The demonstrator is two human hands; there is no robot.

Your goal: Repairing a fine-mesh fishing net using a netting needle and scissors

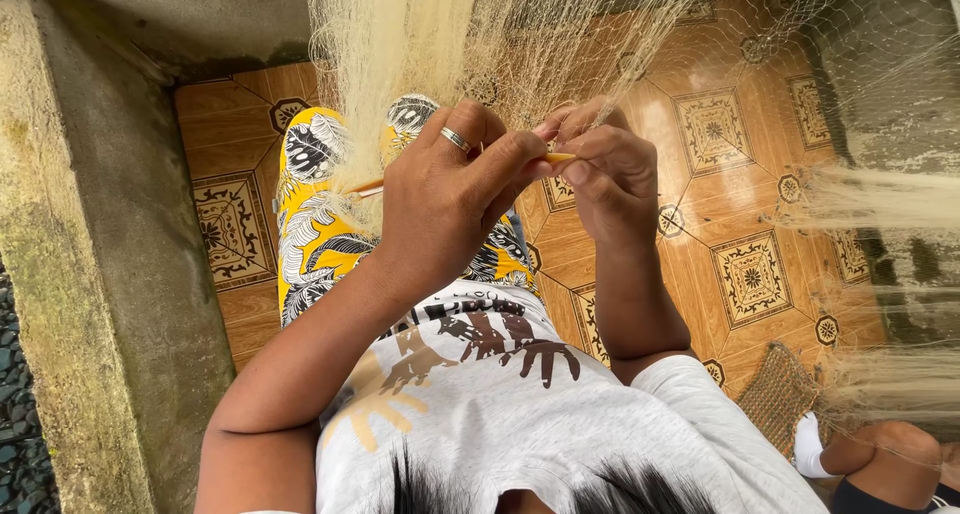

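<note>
Between your pinched left hand and right hand, the slim orange netting needle could snag the fine cream mesh net if yanked.

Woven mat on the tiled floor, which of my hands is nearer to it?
Right. The right hand is up and left of the woven mat; the left hand, gripping the orange stick, is farther left.
</note>
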